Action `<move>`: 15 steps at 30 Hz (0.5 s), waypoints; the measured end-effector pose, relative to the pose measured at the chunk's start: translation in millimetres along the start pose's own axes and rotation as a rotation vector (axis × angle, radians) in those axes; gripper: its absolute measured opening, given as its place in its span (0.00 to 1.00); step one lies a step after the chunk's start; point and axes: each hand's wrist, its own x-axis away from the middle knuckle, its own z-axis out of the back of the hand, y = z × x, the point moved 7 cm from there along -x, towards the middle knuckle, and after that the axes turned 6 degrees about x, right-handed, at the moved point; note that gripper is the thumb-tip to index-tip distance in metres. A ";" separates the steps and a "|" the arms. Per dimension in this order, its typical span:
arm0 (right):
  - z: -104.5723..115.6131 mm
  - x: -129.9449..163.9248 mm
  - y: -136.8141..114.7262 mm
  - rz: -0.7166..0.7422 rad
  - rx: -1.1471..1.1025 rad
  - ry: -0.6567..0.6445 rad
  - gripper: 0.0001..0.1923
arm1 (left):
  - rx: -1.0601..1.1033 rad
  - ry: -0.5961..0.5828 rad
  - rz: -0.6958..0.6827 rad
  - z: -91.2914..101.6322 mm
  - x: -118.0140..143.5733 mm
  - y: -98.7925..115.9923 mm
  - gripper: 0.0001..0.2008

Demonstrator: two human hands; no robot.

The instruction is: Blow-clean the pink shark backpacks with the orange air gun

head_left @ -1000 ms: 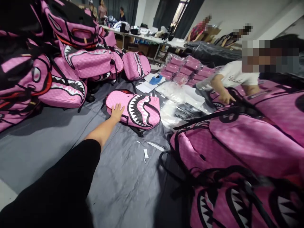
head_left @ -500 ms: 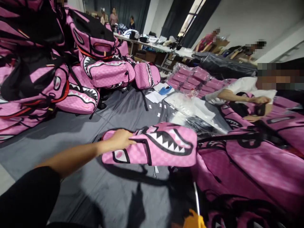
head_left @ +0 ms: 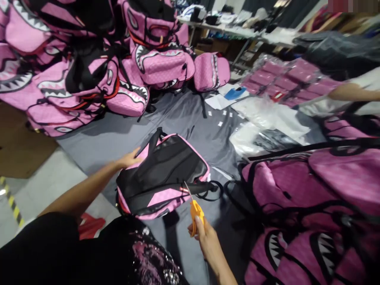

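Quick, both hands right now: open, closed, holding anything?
Left hand: open, resting on the edge of the pink backpack, gripping nothing.
Right hand: closed on the orange-handled snips.

The left arm reaches forward, bare from a black sleeve, wrist straight; the left hand (head_left: 128, 159) lies flat, fingers together, thumb raised; the right hand (head_left: 207, 240) rises from below, palm turned inward, fingers curled in a closed grip.

A backpack (head_left: 162, 176) is laid at frame centre on the sheet (head_left: 184, 118); piled backpacks (head_left: 74, 71) are stacked upper left.
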 end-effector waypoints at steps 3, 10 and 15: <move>-13.9 2.7 -18.1 0.045 0.076 -0.059 0.35 | -0.415 0.043 -0.105 -51.1 55.8 -17.7 0.50; -11.2 2.8 -60.4 0.133 0.324 -0.187 0.33 | 0.117 0.108 -0.047 -44.8 139.6 -88.1 0.25; -10.0 -54.9 -124.9 0.112 0.579 -0.052 0.28 | 0.856 0.000 0.157 -13.4 134.6 -118.5 0.32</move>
